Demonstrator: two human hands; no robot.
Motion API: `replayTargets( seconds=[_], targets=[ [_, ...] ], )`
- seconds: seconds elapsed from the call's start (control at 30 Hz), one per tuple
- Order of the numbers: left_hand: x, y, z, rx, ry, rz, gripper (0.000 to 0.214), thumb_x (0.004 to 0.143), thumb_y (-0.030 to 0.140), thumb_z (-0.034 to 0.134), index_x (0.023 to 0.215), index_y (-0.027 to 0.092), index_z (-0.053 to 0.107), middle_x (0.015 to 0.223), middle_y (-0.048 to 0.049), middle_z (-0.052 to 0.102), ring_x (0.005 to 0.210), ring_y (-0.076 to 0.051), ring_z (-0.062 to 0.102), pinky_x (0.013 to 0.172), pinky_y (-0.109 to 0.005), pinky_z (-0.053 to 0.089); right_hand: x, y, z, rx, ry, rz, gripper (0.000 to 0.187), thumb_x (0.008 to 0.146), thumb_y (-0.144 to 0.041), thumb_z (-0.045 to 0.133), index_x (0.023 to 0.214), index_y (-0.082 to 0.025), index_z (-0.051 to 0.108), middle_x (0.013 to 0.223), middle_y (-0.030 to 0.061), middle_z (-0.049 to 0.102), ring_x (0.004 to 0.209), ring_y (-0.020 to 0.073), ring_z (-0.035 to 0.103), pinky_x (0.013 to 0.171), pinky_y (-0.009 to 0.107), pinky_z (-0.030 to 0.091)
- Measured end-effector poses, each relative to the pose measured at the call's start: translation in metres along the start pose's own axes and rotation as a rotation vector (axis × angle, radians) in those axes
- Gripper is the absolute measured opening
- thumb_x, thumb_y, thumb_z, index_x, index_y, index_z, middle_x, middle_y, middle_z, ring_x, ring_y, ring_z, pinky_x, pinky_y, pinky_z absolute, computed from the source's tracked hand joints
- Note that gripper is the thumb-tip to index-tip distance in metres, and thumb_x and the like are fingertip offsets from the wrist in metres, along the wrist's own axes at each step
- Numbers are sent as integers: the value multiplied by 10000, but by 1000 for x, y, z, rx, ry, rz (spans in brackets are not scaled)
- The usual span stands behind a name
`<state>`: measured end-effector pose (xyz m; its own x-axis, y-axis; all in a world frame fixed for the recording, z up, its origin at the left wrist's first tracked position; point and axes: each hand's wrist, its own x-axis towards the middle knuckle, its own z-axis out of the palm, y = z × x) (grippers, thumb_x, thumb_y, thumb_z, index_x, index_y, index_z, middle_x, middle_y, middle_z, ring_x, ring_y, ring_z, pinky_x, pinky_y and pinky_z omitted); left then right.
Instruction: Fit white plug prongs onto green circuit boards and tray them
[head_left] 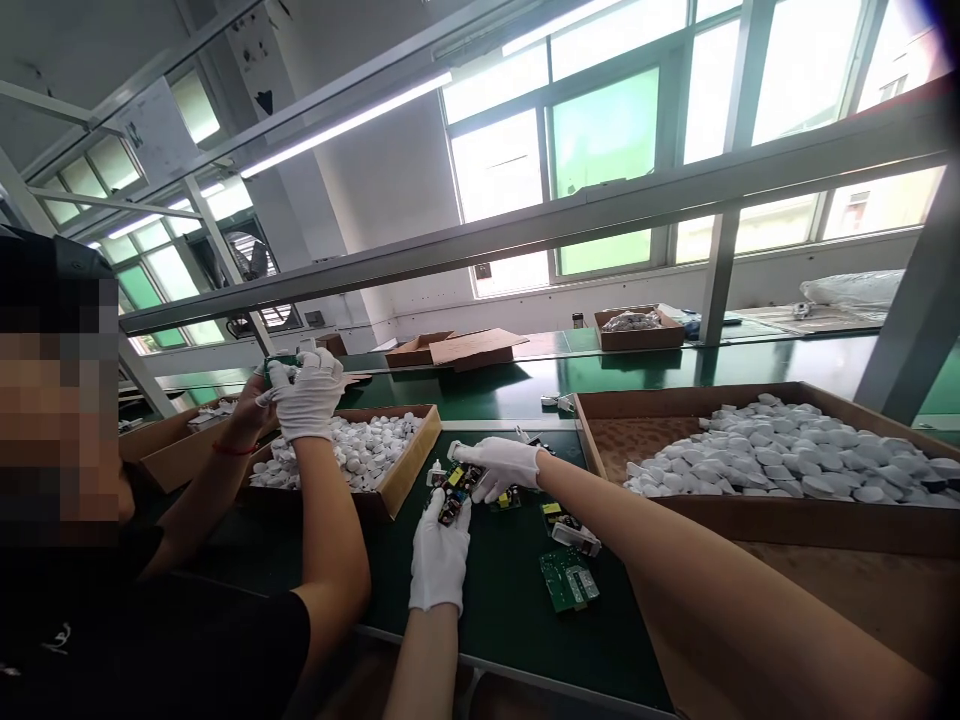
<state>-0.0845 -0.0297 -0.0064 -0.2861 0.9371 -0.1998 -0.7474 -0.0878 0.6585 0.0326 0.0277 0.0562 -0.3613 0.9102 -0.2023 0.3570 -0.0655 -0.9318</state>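
Gloved fingers (442, 525) of the left hand (439, 560) are closed around a circuit board (452, 492), held low over the green belt (495, 620). A loose board (568, 580) lies to its right. The circuit board's far end is pinched by the right hand (501, 466). Farther right, white caps (787, 455) are heaped in a cardboard tray (750, 520). Farther left, a co-worker's gloved hands (307, 395) are raised above a second tray (409, 465).

1. Left hand (439, 560) and right hand (499, 465) are both wearing plain white gloves.
2. The circuit board (452, 492) is showing green, with yellow and black bits.
3. The belt (510, 610) is looking dark green, the cardboard box (750, 522) brown, and the shells (787, 455) white.
4. The co-worker's wristband (234, 450) is showing red.
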Motion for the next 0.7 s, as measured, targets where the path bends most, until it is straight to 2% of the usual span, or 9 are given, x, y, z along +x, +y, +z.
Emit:
replayTargets(
  seconds=[0.1, 0.2, 0.33, 0.4, 0.57, 0.7],
  targets=[
    [-3, -1, -1, 79, -41, 70, 158, 808, 89, 446, 927, 147, 532, 933, -70, 578, 899, -165, 553, 725, -272, 502, -2, 6, 10, 31, -59, 4, 215, 652, -293, 617, 772, -131, 541, 583, 23, 603, 452, 130, 575, 441, 229, 474],
    [-6, -3, -4, 155, -22, 170, 175, 761, 85, 532, 913, 173, 530, 960, -39, 565, 918, -150, 539, 740, -231, 485, 3, 13, 18, 35, 18, -27, 171, 601, -199, 648, 711, -142, 530, 500, -9, 559, 413, 132, 550, 405, 224, 458],
    [-7, -3, -7, 198, 13, 229, 179, 771, 74, 509, 911, 185, 518, 979, -19, 556, 917, -121, 535, 746, -188, 466, 8, 17, 26, 91, 80, -83, 184, 570, -148, 664, 702, -167, 537, 516, -25, 564, 442, 127, 552, 425, 209, 457],
    [-7, -1, -7, 191, 14, 210, 171, 771, 70, 505, 900, 181, 518, 967, -19, 560, 926, -117, 532, 751, -182, 462, 7, 17, 26, 148, 62, -88, 168, 596, -155, 647, 715, -161, 528, 546, -14, 573, 456, 132, 561, 440, 223, 473],
    [-2, 7, 2, 117, -66, 65, 120, 835, 133, 409, 875, 139, 522, 917, -76, 585, 932, -165, 538, 748, -274, 492, -1, 12, 12, 294, -77, -84, 103, 728, -216, 534, 762, -126, 498, 640, 34, 587, 506, 145, 589, 515, 291, 521],
    [13, 18, 21, 75, -100, 57, 157, 865, 212, 371, 949, 157, 492, 938, -66, 585, 935, -143, 536, 752, -252, 495, 9, 5, 3, 329, -69, -103, 222, 853, -287, 344, 923, -122, 475, 741, 40, 584, 579, 104, 594, 564, 247, 518]
  ],
)
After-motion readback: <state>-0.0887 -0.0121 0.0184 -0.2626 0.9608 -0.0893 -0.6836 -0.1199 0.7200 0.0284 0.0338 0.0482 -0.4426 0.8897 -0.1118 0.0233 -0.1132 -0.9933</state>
